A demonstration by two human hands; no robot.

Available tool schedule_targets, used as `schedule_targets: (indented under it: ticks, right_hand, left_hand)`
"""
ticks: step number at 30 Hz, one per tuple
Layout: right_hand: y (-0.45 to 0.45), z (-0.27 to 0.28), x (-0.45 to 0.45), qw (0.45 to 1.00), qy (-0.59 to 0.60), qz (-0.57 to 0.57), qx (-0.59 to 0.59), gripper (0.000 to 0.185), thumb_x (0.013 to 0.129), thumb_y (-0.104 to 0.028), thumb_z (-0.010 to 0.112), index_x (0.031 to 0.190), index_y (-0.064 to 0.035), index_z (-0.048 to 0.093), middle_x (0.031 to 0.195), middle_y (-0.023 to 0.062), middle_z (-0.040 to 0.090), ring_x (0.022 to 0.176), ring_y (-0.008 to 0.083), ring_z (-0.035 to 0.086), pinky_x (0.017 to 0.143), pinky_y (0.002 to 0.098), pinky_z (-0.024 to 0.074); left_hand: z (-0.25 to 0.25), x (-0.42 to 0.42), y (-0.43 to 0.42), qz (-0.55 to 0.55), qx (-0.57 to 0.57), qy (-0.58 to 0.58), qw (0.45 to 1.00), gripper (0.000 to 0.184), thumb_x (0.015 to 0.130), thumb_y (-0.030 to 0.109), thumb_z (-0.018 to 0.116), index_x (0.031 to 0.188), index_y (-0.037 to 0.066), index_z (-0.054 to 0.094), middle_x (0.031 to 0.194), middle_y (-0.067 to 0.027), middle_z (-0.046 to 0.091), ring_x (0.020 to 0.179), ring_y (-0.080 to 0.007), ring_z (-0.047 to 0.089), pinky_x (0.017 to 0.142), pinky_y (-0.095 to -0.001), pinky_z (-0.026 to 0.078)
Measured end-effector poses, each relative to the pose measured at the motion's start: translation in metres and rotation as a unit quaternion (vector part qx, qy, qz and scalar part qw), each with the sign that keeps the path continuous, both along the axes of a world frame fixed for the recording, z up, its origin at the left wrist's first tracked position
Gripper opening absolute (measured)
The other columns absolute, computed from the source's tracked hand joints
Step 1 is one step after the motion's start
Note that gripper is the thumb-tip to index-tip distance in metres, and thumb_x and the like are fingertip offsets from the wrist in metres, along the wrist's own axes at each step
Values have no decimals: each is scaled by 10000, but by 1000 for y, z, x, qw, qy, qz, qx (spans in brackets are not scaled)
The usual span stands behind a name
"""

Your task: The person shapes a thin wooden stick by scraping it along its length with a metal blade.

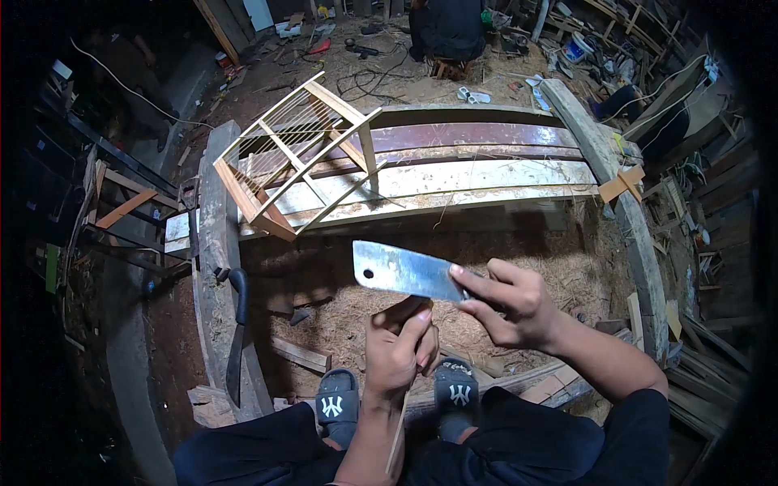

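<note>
My right hand [512, 304] is closed around the handle end of a cleaver [405, 269], its broad shiny blade pointing left with a round hole near the tip. The handle itself is mostly hidden by my fingers. Just below the blade, my left hand [403, 347] is closed on a thin wooden strip [397, 437], which runs down along my forearm. The strip's upper end lies at or very near the cleaver's lower edge; whether they touch I cannot tell. Beyond my hands, a wooden frame with thin rods [301, 166] sits tilted on the bench planks.
A bench of planks [486, 174] spans between two heavy beams. On the left beam lies a dark-handled blade tool [237, 296]. Crossed wood pieces [622, 185] rest on the right beam. Shavings cover the ground. A person in dark clothes [450, 28] sits at the back.
</note>
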State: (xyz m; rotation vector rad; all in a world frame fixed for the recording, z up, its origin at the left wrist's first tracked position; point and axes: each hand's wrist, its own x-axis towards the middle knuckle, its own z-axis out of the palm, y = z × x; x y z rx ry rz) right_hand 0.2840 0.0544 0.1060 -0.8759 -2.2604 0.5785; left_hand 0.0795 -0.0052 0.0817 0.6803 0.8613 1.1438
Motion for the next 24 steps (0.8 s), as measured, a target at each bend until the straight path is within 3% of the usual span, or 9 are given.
schedule_targets:
  ticks: [3, 5, 7, 9, 12, 14, 17, 20, 24]
  right_hand:
    - [-7, 13, -1, 999, -22, 37, -12, 440, 846, -121, 776, 1269, -28, 702, 694, 82, 513, 525, 191, 505, 463, 348, 423]
    - [0, 0, 1, 1000, -6, 15, 7, 449, 844, -132, 781, 1272, -24, 699, 695, 84, 510, 516, 188, 496, 454, 349, 421]
    - [7, -7, 0, 999, 7, -32, 0, 449, 844, -135, 781, 1271, -21, 699, 698, 84, 516, 521, 181, 503, 451, 351, 420]
    - [-4, 10, -2, 1000, 2, 30, 2, 454, 835, -130, 791, 1270, -35, 704, 698, 78, 516, 520, 165, 494, 451, 346, 418]
    - [9, -12, 4, 999, 3, -25, 20, 464, 840, -131, 795, 1291, -73, 705, 709, 81, 503, 527, 183, 473, 469, 367, 410]
    - [23, -24, 9, 990, 25, -130, -41, 434, 881, -126, 779, 1303, -67, 693, 713, 73, 486, 564, 152, 453, 512, 311, 377]
    - [23, -16, 7, 972, 51, -179, -140, 413, 916, -149, 771, 1311, -62, 686, 729, 32, 482, 629, 93, 453, 557, 259, 356]
    - [18, 12, -1, 841, 212, -168, -468, 343, 957, -179, 741, 1254, -23, 675, 725, -39, 540, 544, 33, 439, 478, 230, 316]
    - [15, 19, -6, 779, 256, -136, -556, 196, 1007, -205, 673, 1076, -22, 684, 662, -43, 532, 493, 23, 429, 437, 229, 313]
  left_hand:
    - [-6, 3, -7, 2, -81, -10, 997, 257, 1048, 66, 441, 1210, -61, 595, 531, 14, 384, 398, -96, 349, 370, -277, 353]
    - [2, 4, -3, 58, -15, -25, 998, 174, 1031, 51, 471, 1079, -61, 596, 523, 1, 391, 383, -97, 347, 352, -284, 338]
    - [6, 0, 3, 14, 9, -6, 1000, 163, 1016, 29, 475, 1082, -64, 592, 519, -14, 405, 380, -107, 372, 346, -286, 337]
    - [10, 10, -4, 95, -80, -42, 991, 148, 1015, 26, 484, 1022, -68, 598, 490, -15, 393, 357, -109, 361, 335, -275, 322]
    - [7, 3, 2, 46, -29, -63, 997, 235, 1040, 31, 503, 1228, -52, 615, 564, 1, 469, 432, -63, 412, 402, -247, 369]
    - [3, 1, 6, 12, -7, -77, 997, 396, 1047, 59, 531, 1433, -29, 543, 576, 29, 485, 446, -34, 396, 416, -225, 367]
    - [4, 10, 7, 22, 8, -4, 1000, 400, 1048, 88, 523, 1413, -74, 537, 498, 41, 407, 380, -41, 332, 353, -233, 304]
    - [2, 11, 7, 31, -9, -12, 999, 385, 1037, 74, 550, 1391, -74, 561, 524, 47, 432, 398, -35, 357, 373, -228, 311]
    - [4, 11, 7, 29, -7, -3, 1000, 344, 1022, 65, 589, 1340, -61, 617, 602, 29, 519, 450, -30, 410, 418, -214, 335]
